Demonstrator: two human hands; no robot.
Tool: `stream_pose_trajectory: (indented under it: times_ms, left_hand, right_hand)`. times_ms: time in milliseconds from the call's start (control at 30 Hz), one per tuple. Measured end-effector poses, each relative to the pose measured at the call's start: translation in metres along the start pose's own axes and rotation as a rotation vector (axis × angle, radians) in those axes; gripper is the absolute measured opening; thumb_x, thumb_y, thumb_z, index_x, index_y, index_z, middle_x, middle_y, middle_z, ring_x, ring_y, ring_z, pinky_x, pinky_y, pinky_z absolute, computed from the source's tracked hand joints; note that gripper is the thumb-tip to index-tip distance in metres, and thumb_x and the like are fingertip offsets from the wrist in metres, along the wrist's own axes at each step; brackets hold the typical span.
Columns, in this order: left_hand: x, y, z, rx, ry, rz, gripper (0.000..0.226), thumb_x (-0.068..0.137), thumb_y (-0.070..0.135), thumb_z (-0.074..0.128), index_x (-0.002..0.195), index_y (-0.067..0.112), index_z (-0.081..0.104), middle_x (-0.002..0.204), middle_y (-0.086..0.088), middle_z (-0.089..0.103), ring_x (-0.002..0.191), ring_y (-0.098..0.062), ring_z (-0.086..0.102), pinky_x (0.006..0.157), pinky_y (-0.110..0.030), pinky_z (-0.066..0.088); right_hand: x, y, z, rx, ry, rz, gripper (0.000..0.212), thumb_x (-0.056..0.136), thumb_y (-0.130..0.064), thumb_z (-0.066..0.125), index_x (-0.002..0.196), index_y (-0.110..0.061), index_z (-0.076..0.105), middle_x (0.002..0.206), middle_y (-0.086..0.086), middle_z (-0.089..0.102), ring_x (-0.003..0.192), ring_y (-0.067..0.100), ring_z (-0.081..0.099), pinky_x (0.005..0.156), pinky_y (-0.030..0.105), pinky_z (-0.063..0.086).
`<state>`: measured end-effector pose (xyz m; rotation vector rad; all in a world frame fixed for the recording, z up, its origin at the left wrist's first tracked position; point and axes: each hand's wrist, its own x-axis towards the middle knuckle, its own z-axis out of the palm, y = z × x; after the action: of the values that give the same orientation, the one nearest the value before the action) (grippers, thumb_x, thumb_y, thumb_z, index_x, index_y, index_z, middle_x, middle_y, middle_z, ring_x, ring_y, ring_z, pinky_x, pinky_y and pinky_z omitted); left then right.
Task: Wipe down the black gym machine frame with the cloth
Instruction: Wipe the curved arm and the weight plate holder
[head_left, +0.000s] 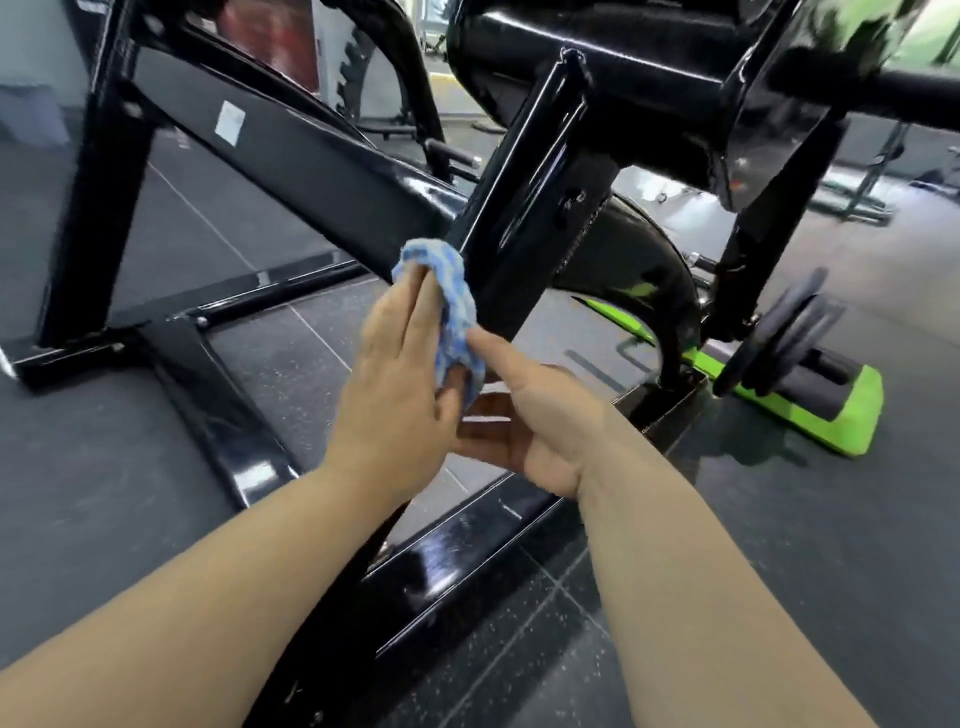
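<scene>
so the blue cloth (451, 306) is bunched up between both hands, pressed against the slanted post of the black gym machine frame (519, 218). left hand (400, 379) lies flat with fingers along the cloth, right hand (524, 415) pinches its lower end with thumb out. weight plates (779, 332) sit off right on the green base (852, 410)

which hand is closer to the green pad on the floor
Right. The right hand is on the side of the green pad, with bare floor between them. The left hand, holding the blue cloth against the black frame, is farther away.
</scene>
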<state>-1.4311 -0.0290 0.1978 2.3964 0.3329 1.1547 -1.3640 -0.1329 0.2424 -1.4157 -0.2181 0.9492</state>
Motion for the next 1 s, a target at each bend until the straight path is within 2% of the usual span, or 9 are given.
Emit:
stream_pose_trajectory:
  times_ms: [100,200,300,433,533,633,733,900,1000]
  left_hand:
    - [0.006,0.002,-0.026,-0.328,-0.107,-0.114,0.062,0.086,-0.003,0.051,0.121,0.048,0.042,0.118,0.021,0.057,0.101,0.012,0.051,0.085,-0.002,0.035]
    - [0.027,0.023,-0.037,-0.399,-0.014,0.002,0.052,0.085,-0.002,0.057,0.125,0.031,0.049,0.123,0.012,0.056,0.112,0.001,0.055,0.094,-0.014,0.042]
    - [0.036,0.021,-0.027,-0.096,0.171,0.121,0.033,0.083,0.008,0.063,0.114,0.016,0.067,0.121,0.013,0.049,0.116,-0.015,0.052,0.101,-0.014,0.035]
    - [0.009,-0.015,-0.023,-0.127,0.238,-0.165,0.033,0.085,0.009,0.058,0.093,0.041,0.060,0.100,0.025,0.050,0.095,-0.012,0.057,0.089,-0.020,0.043]
    - [-0.009,-0.032,-0.017,-0.181,0.137,-0.371,0.014,0.085,0.020,0.054,0.085,0.033,0.058,0.087,0.015,0.059,0.074,-0.004,0.053,0.071,-0.006,0.038]
    - [-0.012,-0.030,-0.010,-0.307,0.147,-0.444,0.016,0.090,0.014,0.054,0.082,0.024,0.065,0.082,0.007,0.065,0.068,0.002,0.050,0.070,-0.017,0.041]
    - [-0.011,-0.024,-0.007,-0.397,0.216,-0.506,0.027,0.090,0.013,0.054,0.074,0.031,0.065,0.067,0.020,0.063,0.062,0.007,0.049,0.063,-0.016,0.039]
    - [-0.023,-0.035,-0.009,-0.643,0.104,-0.569,0.014,0.075,0.028,0.058,0.079,0.036,0.068,0.075,0.010,0.065,0.079,-0.017,0.056,0.079,-0.035,0.044]
    - [-0.022,-0.035,-0.012,-0.709,0.102,-0.650,0.015,0.082,0.024,0.055,0.080,0.027,0.069,0.082,-0.003,0.064,0.083,-0.024,0.055,0.078,-0.037,0.043]
  right_hand:
    - [0.003,-0.003,0.008,0.200,0.113,-0.154,0.013,0.084,0.000,0.067,0.076,-0.008,0.060,0.068,0.008,0.061,0.049,0.010,0.060,0.050,0.018,0.053]
    - [0.013,-0.034,-0.002,0.263,0.543,-0.704,0.027,0.086,0.006,0.058,0.072,-0.018,0.058,0.067,0.002,0.061,0.056,0.012,0.061,0.058,0.028,0.054]
    - [0.021,-0.042,0.008,0.203,0.641,-1.001,0.021,0.091,-0.004,0.058,0.096,-0.022,0.068,0.099,-0.004,0.069,0.093,0.006,0.064,0.089,0.031,0.053]
    - [0.038,0.018,0.032,0.071,0.696,-1.033,0.017,0.085,-0.019,0.063,0.101,-0.026,0.065,0.104,-0.005,0.059,0.096,0.009,0.059,0.085,0.026,0.049]
    - [0.038,0.053,0.031,-0.034,0.617,-0.929,0.030,0.084,-0.014,0.068,0.091,-0.041,0.058,0.099,-0.004,0.057,0.084,-0.001,0.056,0.076,0.010,0.041]
    - [0.030,0.035,0.019,-0.208,0.622,-1.043,0.022,0.084,-0.006,0.064,0.096,-0.025,0.064,0.101,0.002,0.057,0.084,-0.006,0.051,0.076,0.008,0.037]
    - [0.037,0.012,0.010,-0.216,0.656,-1.151,0.018,0.084,-0.003,0.063,0.096,-0.017,0.065,0.103,0.004,0.057,0.086,-0.004,0.051,0.075,0.005,0.037]
    - [0.038,0.084,0.019,-0.339,0.531,-1.021,0.012,0.077,-0.002,0.062,0.080,-0.013,0.066,0.099,-0.003,0.055,0.086,0.010,0.056,0.073,0.019,0.044]
    - [0.036,0.075,0.011,-0.418,0.498,-0.979,0.019,0.076,0.003,0.061,0.080,-0.014,0.067,0.099,-0.004,0.054,0.082,0.001,0.053,0.073,0.011,0.041]
